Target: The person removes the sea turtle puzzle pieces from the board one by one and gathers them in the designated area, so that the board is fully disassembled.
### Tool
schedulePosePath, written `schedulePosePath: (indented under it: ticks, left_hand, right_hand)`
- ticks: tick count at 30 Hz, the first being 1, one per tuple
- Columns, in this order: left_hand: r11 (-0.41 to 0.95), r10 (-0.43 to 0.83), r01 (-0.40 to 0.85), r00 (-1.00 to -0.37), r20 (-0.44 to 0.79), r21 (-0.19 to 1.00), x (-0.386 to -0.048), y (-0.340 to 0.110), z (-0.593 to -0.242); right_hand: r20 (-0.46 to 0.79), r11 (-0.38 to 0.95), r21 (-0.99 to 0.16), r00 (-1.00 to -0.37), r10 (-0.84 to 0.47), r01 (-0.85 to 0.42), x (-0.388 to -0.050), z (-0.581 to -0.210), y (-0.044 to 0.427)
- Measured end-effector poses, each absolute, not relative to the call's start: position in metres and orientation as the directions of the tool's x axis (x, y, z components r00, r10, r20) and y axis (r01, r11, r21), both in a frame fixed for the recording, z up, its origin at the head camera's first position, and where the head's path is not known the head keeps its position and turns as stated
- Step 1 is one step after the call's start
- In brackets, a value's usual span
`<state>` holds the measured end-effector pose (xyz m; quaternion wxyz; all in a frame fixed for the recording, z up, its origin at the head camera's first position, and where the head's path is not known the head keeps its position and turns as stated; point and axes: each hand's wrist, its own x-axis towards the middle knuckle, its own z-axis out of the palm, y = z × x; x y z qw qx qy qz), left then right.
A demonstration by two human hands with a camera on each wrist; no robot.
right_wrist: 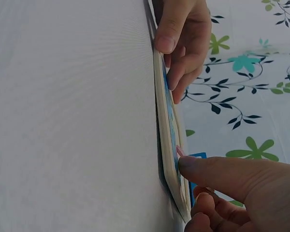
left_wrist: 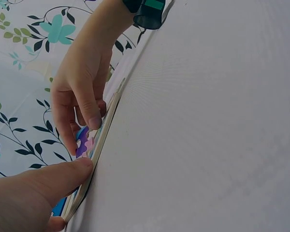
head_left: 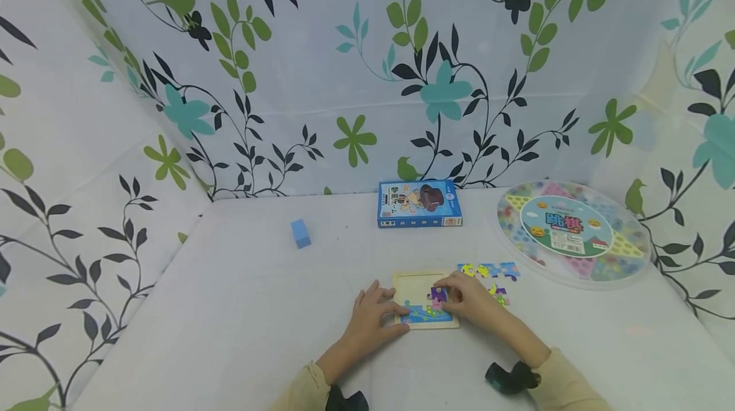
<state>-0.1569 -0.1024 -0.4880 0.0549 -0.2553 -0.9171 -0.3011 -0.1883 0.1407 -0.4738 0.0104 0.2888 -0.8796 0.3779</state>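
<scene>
A wooden puzzle tray (head_left: 410, 279) lies on the white table, its lower part filled with blue pieces (head_left: 425, 317). The left hand (head_left: 370, 321) rests on the tray's left edge, fingers spread, thumb at the lower left. At the right side, the right hand (head_left: 472, 301) pinches a purple and pink piece (head_left: 438, 295) over the tray. In the left wrist view the right hand (left_wrist: 82, 82) has thumb and fingers around the purple piece (left_wrist: 81, 141). In the right wrist view the left hand (right_wrist: 183, 43) touches the tray's far end; the piece is mostly hidden.
Loose puzzle pieces (head_left: 508, 270) lie right of the tray, partly behind the right hand. A blue box (head_left: 420, 204) stands behind the tray, a blue block (head_left: 300, 233) back left, and a round clear game case (head_left: 574, 232) back right. Patterned cloth (head_left: 275, 79) hangs behind.
</scene>
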Motion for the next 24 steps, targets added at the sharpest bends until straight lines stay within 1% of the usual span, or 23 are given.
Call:
schedulePosePath:
  ticks: [8, 14, 19, 24]
  left_hand:
    - [0.692, 0.431, 0.493, -0.868, 0.246, 0.527, -0.158, -0.102, -0.487]
    - [0.685, 0.434, 0.508, -0.860, 0.267, 0.522, -0.160, -0.101, -0.487]
    - [0.678, 0.430, 0.512, -0.858, 0.279, 0.527, -0.161, -0.102, -0.488]
    - [0.678, 0.429, 0.501, -0.864, 0.263, 0.538, -0.159, -0.102, -0.490]
  right_hand:
    - [0.218, 0.561, -0.673, -0.854, -0.471, -0.482, -0.188, -0.468, 0.144]
    - [0.240, 0.571, -0.672, -0.868, -0.434, -0.471, -0.190, -0.458, 0.150]
    - [0.247, 0.595, -0.665, -0.885, -0.395, -0.451, -0.190, -0.452, 0.172]
    - [0.300, 0.623, -0.629, -0.884, -0.359, -0.466, -0.186, -0.448, 0.204]
